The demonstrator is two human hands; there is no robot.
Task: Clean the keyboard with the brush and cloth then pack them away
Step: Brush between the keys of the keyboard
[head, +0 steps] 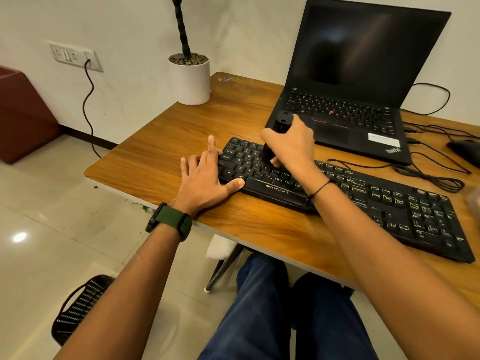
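A black keyboard lies slanted across the wooden desk. My right hand grips a black brush upright, its lower end down on the keys at the keyboard's left part. My left hand rests flat at the keyboard's left end, fingers straight on the desk and thumb on the front edge. No cloth is in sight.
An open black laptop stands behind the keyboard, with cables trailing to its right. A white plant pot sits at the desk's far left corner. A dark mouse lies at the right edge. My legs are under the desk.
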